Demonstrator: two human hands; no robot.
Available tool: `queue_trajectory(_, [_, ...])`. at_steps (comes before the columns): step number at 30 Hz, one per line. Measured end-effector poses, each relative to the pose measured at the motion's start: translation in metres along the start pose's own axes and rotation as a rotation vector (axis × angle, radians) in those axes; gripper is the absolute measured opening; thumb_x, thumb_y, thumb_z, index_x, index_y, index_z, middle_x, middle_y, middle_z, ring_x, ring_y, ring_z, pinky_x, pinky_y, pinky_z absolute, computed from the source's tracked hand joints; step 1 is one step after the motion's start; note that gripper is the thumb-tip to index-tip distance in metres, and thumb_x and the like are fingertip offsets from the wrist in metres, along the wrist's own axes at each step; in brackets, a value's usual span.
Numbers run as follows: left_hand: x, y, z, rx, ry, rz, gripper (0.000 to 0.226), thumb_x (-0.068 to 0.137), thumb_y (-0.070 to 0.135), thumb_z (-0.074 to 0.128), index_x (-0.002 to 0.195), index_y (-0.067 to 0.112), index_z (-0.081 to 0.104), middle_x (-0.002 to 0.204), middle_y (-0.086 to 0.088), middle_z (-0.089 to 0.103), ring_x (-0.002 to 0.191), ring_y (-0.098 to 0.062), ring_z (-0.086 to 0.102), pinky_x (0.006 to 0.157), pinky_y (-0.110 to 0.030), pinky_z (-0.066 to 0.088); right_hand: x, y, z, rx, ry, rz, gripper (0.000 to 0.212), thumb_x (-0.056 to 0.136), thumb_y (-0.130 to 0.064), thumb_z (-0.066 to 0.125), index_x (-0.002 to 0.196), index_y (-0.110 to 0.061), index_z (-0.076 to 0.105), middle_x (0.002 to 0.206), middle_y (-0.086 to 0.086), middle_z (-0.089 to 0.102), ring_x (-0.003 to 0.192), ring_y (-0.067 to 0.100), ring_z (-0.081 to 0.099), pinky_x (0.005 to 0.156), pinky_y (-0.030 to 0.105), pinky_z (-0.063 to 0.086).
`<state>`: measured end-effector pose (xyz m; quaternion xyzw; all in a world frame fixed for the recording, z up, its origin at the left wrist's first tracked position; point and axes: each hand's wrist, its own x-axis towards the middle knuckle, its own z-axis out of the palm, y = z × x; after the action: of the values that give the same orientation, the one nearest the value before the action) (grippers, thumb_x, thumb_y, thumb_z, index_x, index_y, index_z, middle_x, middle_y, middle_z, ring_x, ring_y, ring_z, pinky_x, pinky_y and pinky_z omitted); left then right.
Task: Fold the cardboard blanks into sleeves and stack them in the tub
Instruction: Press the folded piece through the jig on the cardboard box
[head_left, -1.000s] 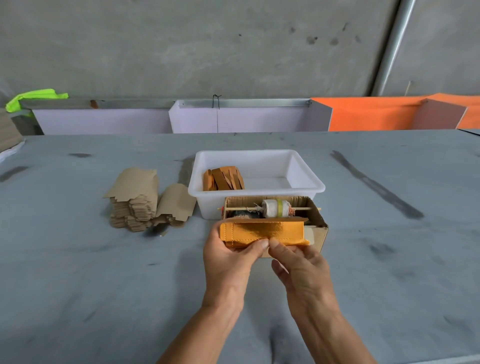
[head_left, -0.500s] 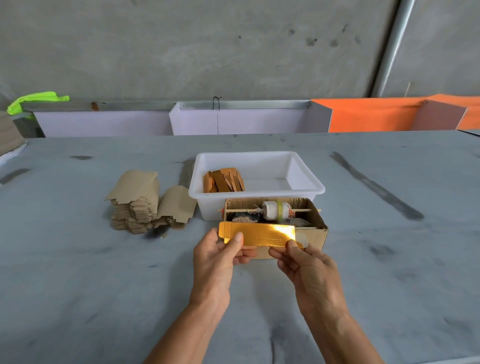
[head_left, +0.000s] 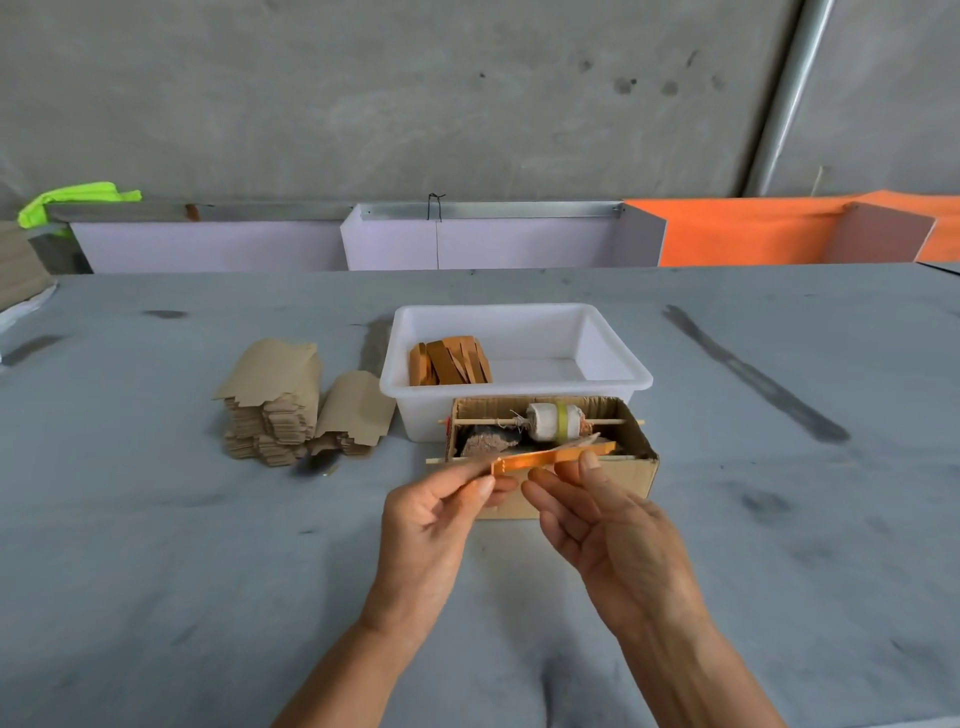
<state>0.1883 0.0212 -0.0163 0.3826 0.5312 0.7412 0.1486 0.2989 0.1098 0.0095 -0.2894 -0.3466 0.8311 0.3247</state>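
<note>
I hold a gold-orange cardboard sleeve (head_left: 550, 458), folded flat and seen nearly edge-on, just in front of the small cardboard box (head_left: 592, 483). My left hand (head_left: 436, 519) pinches its left end between thumb and fingers. My right hand (head_left: 613, 530) supports its right part with the thumb on top. Behind the box stands the white tub (head_left: 613, 348) with several folded orange sleeves (head_left: 449, 361) leaning in its left side. A stack of brown cardboard blanks (head_left: 275, 400) lies to the left of the tub.
The cardboard box holds a spool of tape (head_left: 553, 421) on a wooden stick. White and orange panels (head_left: 727, 234) stand along the table's far edge before a concrete wall. A neon yellow cloth (head_left: 78, 200) lies at the far left. The grey table (head_left: 208, 571) stretches around.
The sleeve has been tipped from face-on to nearly edge-on and flattened. Both hands have drawn back slightly from the box and turned palms inward.
</note>
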Motion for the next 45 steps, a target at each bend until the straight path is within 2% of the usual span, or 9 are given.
queue_trajectory(6, [0.0,-0.005,-0.009,0.295,-0.146,0.214,0.047,0.074,-0.027,0.056,0.096,0.012,0.073,0.112,0.0,0.068,0.109,-0.015,0.063,0.095,-0.031,0.049,-0.001,0.002,0.0,-0.031,0.007,0.032,0.018,0.089,-0.015,0.059,0.079,-0.008,0.071,0.083,0.013,0.074,0.065,0.018,0.071,0.049,0.023,0.054])
queue_trajectory(9, [-0.001,-0.002,-0.014,0.351,-0.249,0.153,0.057,0.071,-0.027,0.045,0.098,0.014,0.073,0.119,0.004,0.065,0.115,-0.011,0.059,0.097,-0.026,0.047,0.0,0.003,-0.003,-0.07,0.016,0.041,0.013,0.087,-0.011,0.06,0.081,-0.006,0.071,0.078,0.012,0.073,0.059,0.016,0.068,0.047,0.022,0.052])
queue_trajectory(12, [0.0,0.005,-0.016,0.269,-0.313,0.03,0.044,0.072,-0.013,0.044,0.095,0.01,0.074,0.119,0.003,0.064,0.114,-0.009,0.059,0.093,-0.02,0.048,0.001,0.005,-0.005,-0.109,0.004,0.046,0.012,0.085,-0.011,0.061,0.087,-0.006,0.071,0.082,0.012,0.073,0.062,0.016,0.068,0.047,0.021,0.052])
queue_trajectory(16, [0.003,0.007,-0.007,0.244,-0.171,-0.034,0.011,0.082,0.003,0.066,0.081,0.007,0.076,0.102,0.005,0.07,0.101,-0.012,0.065,0.079,-0.02,0.053,0.0,0.009,-0.005,-0.129,-0.001,0.052,0.011,0.085,-0.01,0.061,0.089,-0.006,0.071,0.084,0.012,0.074,0.064,0.015,0.069,0.049,0.021,0.052])
queue_trajectory(22, [0.011,0.008,0.0,0.239,-0.049,-0.127,0.021,0.07,-0.005,0.077,0.068,0.016,0.073,0.081,0.003,0.072,0.078,-0.014,0.069,0.072,-0.028,0.058,0.0,0.013,-0.003,-0.156,0.018,0.058,0.01,0.08,-0.009,0.065,0.087,-0.006,0.071,0.083,0.011,0.073,0.064,0.014,0.069,0.049,0.021,0.052])
queue_trajectory(30, [0.016,0.01,0.0,0.104,-0.11,-0.282,0.031,0.072,-0.012,0.07,0.089,0.014,0.065,0.086,-0.012,0.071,0.078,-0.023,0.068,0.07,-0.032,0.056,-0.001,0.013,-0.003,-0.212,0.001,0.036,0.015,0.067,-0.021,0.07,0.078,-0.012,0.073,0.076,0.008,0.071,0.065,0.012,0.065,0.055,0.024,0.051])
queue_trajectory(36, [0.017,0.014,-0.001,0.207,-0.251,-0.317,0.039,0.077,-0.011,0.067,0.101,0.019,0.059,0.09,-0.002,0.074,0.086,-0.019,0.069,0.076,-0.035,0.057,0.0,0.015,-0.002,-0.354,0.019,-0.024,0.008,0.082,-0.012,0.067,0.075,-0.01,0.07,0.07,0.005,0.07,0.061,0.009,0.061,0.063,0.028,0.046])
queue_trajectory(40, [0.016,0.012,0.003,0.222,-0.209,-0.326,0.04,0.082,0.002,0.069,0.109,0.025,0.051,0.086,0.001,0.074,0.084,-0.015,0.07,0.08,-0.034,0.056,0.001,0.019,0.0,-0.362,0.094,-0.093,0.012,0.087,-0.011,0.064,0.075,-0.008,0.066,0.066,0.004,0.068,0.063,0.011,0.06,0.065,0.029,0.046])
queue_trajectory(45, [0.016,0.01,0.007,0.316,-0.226,-0.33,0.048,0.074,0.008,0.078,0.106,0.032,0.051,0.086,0.005,0.073,0.082,-0.013,0.07,0.07,-0.032,0.058,0.001,0.02,0.001,-0.322,0.116,-0.114,0.018,0.087,-0.01,0.063,0.07,-0.01,0.062,0.064,0.004,0.065,0.066,0.014,0.058,0.066,0.03,0.043])
